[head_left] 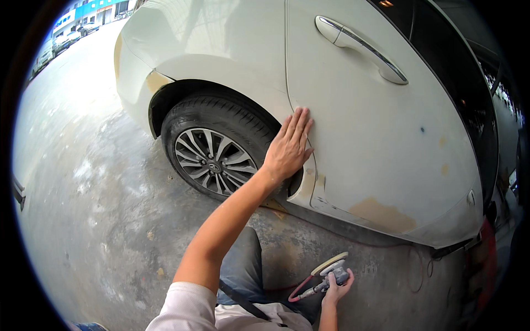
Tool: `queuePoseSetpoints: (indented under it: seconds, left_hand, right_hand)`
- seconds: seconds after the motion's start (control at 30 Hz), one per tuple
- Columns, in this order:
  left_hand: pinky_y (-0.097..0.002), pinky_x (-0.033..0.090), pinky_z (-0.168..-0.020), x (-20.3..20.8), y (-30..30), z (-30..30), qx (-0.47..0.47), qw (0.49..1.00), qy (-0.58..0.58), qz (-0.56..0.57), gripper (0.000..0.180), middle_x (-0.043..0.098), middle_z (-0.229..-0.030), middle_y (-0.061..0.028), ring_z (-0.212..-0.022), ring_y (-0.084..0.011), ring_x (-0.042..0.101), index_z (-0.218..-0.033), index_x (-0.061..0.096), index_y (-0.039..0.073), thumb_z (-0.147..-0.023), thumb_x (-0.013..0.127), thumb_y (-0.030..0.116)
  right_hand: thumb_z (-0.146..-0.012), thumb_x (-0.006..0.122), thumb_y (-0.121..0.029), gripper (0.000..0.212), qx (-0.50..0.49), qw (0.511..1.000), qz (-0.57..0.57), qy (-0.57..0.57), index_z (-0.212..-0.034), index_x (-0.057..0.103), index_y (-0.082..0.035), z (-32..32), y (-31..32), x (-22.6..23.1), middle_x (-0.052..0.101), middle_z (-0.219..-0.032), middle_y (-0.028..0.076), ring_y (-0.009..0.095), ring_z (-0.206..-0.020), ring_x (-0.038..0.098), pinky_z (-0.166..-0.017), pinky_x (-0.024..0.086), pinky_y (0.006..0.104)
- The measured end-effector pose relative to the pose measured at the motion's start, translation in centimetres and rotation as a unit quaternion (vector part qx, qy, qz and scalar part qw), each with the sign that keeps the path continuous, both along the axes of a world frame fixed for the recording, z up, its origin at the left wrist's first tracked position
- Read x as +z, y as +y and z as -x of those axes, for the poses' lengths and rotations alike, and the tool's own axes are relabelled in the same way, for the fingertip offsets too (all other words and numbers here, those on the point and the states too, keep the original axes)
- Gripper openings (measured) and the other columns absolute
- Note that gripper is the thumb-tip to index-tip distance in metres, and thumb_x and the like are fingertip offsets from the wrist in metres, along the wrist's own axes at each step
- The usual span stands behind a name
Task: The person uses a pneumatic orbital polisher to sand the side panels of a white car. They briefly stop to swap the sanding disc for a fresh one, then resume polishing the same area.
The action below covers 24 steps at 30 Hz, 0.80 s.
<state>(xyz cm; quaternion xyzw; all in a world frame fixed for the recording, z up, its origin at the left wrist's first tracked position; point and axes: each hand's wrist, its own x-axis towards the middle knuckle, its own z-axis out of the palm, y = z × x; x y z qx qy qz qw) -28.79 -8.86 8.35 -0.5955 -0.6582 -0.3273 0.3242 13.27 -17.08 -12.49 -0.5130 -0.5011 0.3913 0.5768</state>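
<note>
My left hand (289,144) lies flat on the white car's side, its fingers stretched out across the seam between the rear door (364,143) and the wheel arch. Nothing is held in it. Low in front of my body, my right hand (338,291) grips an air sander (334,272) by its grey body. The sander's round yellowish pad (329,263) faces up and away, apart from the car. A red hose (298,289) curves from its handle end. Dull sanded areas and a tan filler patch (383,215) show low on the door.
The rear wheel (214,165) stands just left of my left forearm. A chrome-trimmed door handle (361,49) juts out higher up. A thin hose (417,270) trails over the concrete floor (105,220) beneath the door. Parked cars (69,38) appear at the far left.
</note>
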Motion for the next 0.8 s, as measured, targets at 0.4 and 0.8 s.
queuePoseSetpoints:
  seconds: [0.4,0.8]
  left_hand:
    - [-0.0452,0.019,-0.124,0.0,2.8,0.9,0.028,0.998,0.043,-0.037,0.077,0.024,-0.161,-0.0245,-0.152,-0.0369,0.018,-0.146,0.040,-0.009,-0.096,0.055,0.048]
    - [-0.0482,0.015,-0.124,3.8,3.6,1.4,0.050,0.997,0.027,-0.048,0.083,0.018,-0.162,-0.0274,-0.153,-0.0400,0.014,-0.150,0.030,-0.011,-0.095,0.057,0.046]
  right_hand:
    - [-0.072,0.081,0.001,0.070,-0.004,0.999,0.040,0.019,-0.133,0.047,-0.005,0.2,0.4,0.1,0.050,-0.128,0.012,0.023,-0.115,0.053,-0.099,0.046,0.0353]
    - [-0.075,0.078,0.003,0.067,-0.029,0.996,0.062,0.054,-0.133,0.047,-0.005,-2.2,2.8,-0.5,0.052,-0.122,0.012,0.023,-0.106,0.057,-0.094,0.049,0.0346]
